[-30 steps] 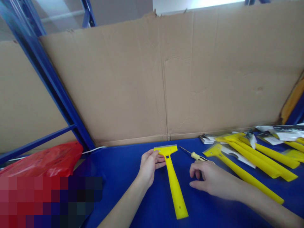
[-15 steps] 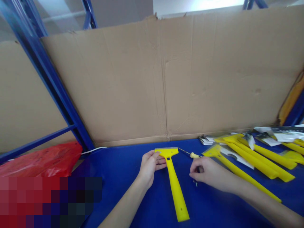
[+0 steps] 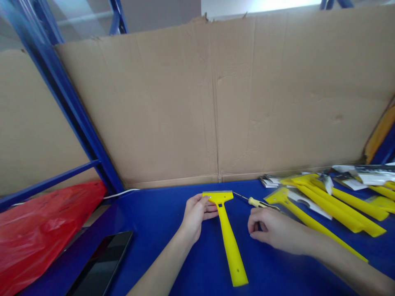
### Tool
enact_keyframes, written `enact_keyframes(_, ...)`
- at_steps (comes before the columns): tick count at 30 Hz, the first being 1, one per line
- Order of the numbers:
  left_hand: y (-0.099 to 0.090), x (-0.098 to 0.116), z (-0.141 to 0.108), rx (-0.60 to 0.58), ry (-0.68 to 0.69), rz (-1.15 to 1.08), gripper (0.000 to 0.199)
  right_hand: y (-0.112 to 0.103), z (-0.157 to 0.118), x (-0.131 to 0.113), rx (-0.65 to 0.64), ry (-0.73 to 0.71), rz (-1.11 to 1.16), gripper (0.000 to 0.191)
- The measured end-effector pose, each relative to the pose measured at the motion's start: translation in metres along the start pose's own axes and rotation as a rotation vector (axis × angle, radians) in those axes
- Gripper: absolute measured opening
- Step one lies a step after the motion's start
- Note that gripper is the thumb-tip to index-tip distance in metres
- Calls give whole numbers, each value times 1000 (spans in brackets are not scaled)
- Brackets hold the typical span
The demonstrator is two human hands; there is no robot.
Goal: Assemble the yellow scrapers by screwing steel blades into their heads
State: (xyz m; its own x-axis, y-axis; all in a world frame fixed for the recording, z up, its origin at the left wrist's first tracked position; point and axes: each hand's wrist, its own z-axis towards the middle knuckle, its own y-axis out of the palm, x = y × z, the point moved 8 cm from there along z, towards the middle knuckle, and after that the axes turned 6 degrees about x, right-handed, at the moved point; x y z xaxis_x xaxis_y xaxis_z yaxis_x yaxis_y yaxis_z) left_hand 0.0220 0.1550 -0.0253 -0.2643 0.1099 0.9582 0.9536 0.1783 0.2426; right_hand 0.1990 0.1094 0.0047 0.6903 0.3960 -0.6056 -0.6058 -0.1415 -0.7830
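Observation:
A yellow long-handled scraper [image 3: 228, 242] lies with its wide head towards the cardboard and its handle pointing at me. My left hand [image 3: 195, 213] is closed on the left side of that head, thumb on top and fingers beneath. To the right, my right hand [image 3: 265, 228] hovers low above the table with thumb and fingertips pinched together. What the pinch holds, if anything, is hidden. Just beyond those knuckles lies a screwdriver [image 3: 255, 202] with a pale handle, its thin shaft pointing towards the scraper head. Another yellow scraper [image 3: 304, 216] passes partly behind my right wrist.
Several more yellow scrapers [image 3: 333, 203] are heaped at the right, among white and black packets [image 3: 375, 174]. A dark phone [image 3: 103, 261] and a red plastic bag [image 3: 52, 230] are at the left. Cardboard [image 3: 169, 111] stands upright behind the blue table [image 3: 154, 234].
Small screws that lay under my right fingertips no longer show on the table. The fingertips have drawn closer together. My left hand keeps its hold on the scraper.

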Motion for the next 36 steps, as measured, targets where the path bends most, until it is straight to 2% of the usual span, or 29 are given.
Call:
enact_keyframes(6, 0, -1, 0, -10, 1, 10, 8, -4, 10, 7, 131, 88, 127, 12)
enact_keyframes(10, 0, -1, 0, -19, 4, 22, 6, -11, 29, 20, 255, 195, 276, 15)
enact_keyframes(14, 1, -2, 0, -38, -4, 13, 6, -12, 49, 22, 331, 236, 403, 16)
enact_keyframes(19, 8, -3, -3, -83, -16, 28, 7, -4, 59, 21, 360, 247, 472, 9)
enact_keyframes(24, 16, -2, -9, -110, -5, 62, 8, 2, 58, 22, 347, 228, 409, 7)
enact_keyframes(32, 19, 2, -11, -123, 68, 31, 11, -13, 57, 13, 376, 163, 352, 8)
enact_keyframes(36, 18, 2, -11, -139, 76, -11, 15, -15, 55, 14, 376, 211, 423, 6)
